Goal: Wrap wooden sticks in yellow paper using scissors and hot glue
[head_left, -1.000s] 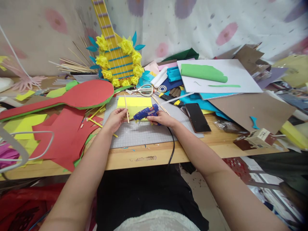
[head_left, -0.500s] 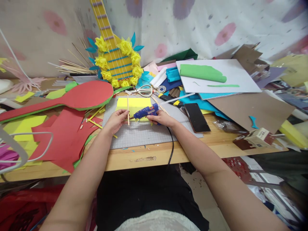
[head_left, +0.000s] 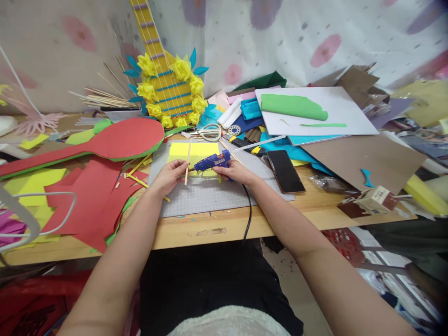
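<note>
Pinched in my left hand [head_left: 171, 176] is a thin wooden stick [head_left: 188, 163], held nearly upright with its top leaning slightly right. My right hand [head_left: 235, 171] grips a blue hot glue gun [head_left: 212, 161] whose nozzle points left at the stick, close to my left fingertips. Whether the nozzle touches the stick I cannot tell. Beneath both hands a yellow paper sheet [head_left: 205, 149] lies on a grey cutting mat [head_left: 196, 200]. The gun's black cord [head_left: 249, 212] runs down over the table's front edge.
A red paddle-shaped cutout [head_left: 129, 136] and red paper scraps [head_left: 89, 200] lie left. Behind stands a yellow paper guitar [head_left: 171, 91] with flowers. Scissors [head_left: 210, 132], a utility knife [head_left: 250, 145] and a phone [head_left: 286, 171] are near the mat. Boards with green paper [head_left: 292, 105] sit back right.
The stick has tilted a little, its top now leaning right. My hands keep their grips and the glue gun's nozzle stays beside the stick.
</note>
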`<state>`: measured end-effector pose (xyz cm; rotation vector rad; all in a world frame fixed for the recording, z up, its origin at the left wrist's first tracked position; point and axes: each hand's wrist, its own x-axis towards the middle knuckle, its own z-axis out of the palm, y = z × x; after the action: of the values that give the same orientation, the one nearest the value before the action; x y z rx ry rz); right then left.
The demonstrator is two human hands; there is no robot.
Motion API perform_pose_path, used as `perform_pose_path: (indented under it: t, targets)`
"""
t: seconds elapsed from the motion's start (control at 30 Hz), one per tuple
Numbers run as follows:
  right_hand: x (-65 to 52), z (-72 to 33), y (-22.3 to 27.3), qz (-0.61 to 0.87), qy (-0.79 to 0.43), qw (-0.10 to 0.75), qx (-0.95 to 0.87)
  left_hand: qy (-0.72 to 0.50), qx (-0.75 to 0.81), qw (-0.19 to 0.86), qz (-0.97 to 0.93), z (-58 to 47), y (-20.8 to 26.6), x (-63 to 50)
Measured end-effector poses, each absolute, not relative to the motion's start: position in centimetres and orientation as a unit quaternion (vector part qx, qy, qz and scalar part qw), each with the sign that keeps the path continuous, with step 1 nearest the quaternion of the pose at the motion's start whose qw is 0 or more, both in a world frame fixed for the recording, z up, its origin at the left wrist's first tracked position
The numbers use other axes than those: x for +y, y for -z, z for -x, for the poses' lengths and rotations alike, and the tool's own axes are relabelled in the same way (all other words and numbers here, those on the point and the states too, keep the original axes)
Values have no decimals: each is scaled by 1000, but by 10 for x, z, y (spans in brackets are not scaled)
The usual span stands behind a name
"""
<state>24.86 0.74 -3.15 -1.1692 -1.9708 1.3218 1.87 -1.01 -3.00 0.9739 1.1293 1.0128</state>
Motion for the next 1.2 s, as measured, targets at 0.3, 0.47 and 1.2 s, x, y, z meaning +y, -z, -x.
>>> perform_pose_path:
  t: [0.3,0.47,1.2]
  targets:
    - [9,-249,36,463,-478,273,-695,-418,503,619,-435,-19,26,-13]
    - [7,-249,31,468,-479,274,-690,-411,494,623,-446,-17,29,-13]
    - [12,-252,29,519,-471,326,-635,-385,490,631,-463,-17,25,-13]
